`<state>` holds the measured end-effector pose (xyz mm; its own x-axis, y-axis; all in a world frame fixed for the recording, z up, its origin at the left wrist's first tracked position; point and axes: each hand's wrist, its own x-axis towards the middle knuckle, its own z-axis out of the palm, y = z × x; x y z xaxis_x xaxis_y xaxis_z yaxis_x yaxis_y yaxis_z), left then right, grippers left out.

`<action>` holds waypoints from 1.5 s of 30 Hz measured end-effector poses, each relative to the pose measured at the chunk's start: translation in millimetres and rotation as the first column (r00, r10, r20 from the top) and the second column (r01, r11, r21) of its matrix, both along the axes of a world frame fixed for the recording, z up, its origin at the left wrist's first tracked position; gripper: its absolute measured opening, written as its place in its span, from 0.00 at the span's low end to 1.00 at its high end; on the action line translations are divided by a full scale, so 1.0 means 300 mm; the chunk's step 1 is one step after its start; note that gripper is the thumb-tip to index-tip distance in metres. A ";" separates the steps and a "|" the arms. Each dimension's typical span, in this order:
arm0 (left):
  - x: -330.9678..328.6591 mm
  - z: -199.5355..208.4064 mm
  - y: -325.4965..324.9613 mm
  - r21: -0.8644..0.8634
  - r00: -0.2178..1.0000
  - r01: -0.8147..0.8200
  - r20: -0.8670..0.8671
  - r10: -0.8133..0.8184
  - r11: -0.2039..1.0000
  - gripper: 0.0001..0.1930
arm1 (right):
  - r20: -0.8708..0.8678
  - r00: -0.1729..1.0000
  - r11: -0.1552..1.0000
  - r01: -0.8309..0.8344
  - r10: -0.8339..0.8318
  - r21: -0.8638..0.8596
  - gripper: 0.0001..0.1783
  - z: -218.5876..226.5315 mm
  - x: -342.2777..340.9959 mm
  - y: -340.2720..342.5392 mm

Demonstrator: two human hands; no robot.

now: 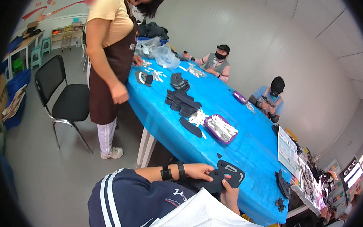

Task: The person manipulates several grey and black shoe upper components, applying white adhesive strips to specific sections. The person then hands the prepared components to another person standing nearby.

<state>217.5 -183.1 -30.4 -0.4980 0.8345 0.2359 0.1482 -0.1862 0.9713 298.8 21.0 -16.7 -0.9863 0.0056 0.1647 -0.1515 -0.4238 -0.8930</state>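
My left hand grips the left edge of a flat black moulded piece just off the table's near edge. The piece has rounded corners, light grey outlines at its far end and a small red mark near its middle. My right hand holds its near right side, thumb pressed on the top face. The fingers underneath are hidden. A small black scrap lies on the table just beyond the piece. Further off, a purple tray holds many white strips, with a flat black oval piece beside it.
The blue-covered table bears stacked black pieces, loose white strips and black parts. A person in a brown apron stands at left beside a black chair. Two seated people work across the table.
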 end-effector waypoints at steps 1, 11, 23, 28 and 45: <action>0.000 0.000 -0.007 0.019 0.997 0.060 0.045 -0.060 0.998 0.14 | 0.026 0.999 1.000 0.022 -0.022 0.013 0.16 -0.005 -0.002 0.000; -0.001 -0.018 -0.073 0.029 0.996 0.086 0.033 -0.087 0.996 0.12 | -0.077 0.997 0.984 0.010 0.004 0.179 0.13 0.002 0.002 -0.036; 0.007 0.332 -0.258 -0.136 0.520 -0.699 -0.770 0.369 0.702 0.17 | -0.191 0.979 0.735 0.074 0.077 0.674 0.19 0.333 -0.097 -0.116; 0.001 0.563 -0.211 0.778 -0.295 -0.457 -0.590 0.751 0.432 0.20 | -0.589 0.801 0.833 0.397 -0.108 0.387 0.13 0.559 -0.156 -0.228; -0.044 0.602 -0.107 0.892 -0.459 -0.207 -0.451 0.766 0.401 0.15 | -0.765 0.609 0.895 0.434 -0.211 0.098 0.14 0.553 -0.130 -0.311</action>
